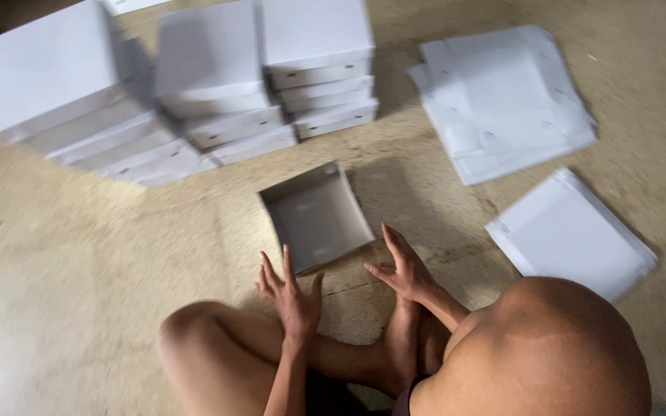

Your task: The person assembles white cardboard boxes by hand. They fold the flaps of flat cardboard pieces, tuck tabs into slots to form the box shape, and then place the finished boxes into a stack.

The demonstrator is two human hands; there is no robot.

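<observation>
2 hands [348,281] empty, fingers spread, near 1 open box [316,217]; 3 box stacks [194,85]; 2 flat piles [502,100].

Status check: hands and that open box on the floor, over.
Left hand open, empty. Right hand open, empty, by the open box. Box upright on floor, untouched. Nothing between hands and box.

An open grey box tray [317,217] sits mid-frame; stacked white boxes [194,92] upper left; flat white sheets [502,100] right.

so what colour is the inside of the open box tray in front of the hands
Grey inside, with white outer walls; the open box tray shows best in the head view.
</observation>
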